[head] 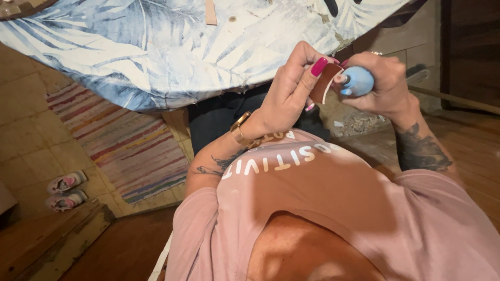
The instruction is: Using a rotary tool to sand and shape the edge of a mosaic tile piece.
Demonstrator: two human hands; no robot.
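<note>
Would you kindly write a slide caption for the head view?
Left hand pinches a brown strip against a light-blue tool gripped by the right hand.

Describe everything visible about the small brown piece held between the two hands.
The small brown curved piece looks like thin leather or stiff sheet, reddish-brown on its face with a pale edge. It bends in an arc and stands roughly upright, just below the edge of the leaf-print tablecloth. The left hand pinches it between thumb and fingers, while the right hand presses a light blue rounded tool against it. Part of it is hidden by the fingers.
</note>
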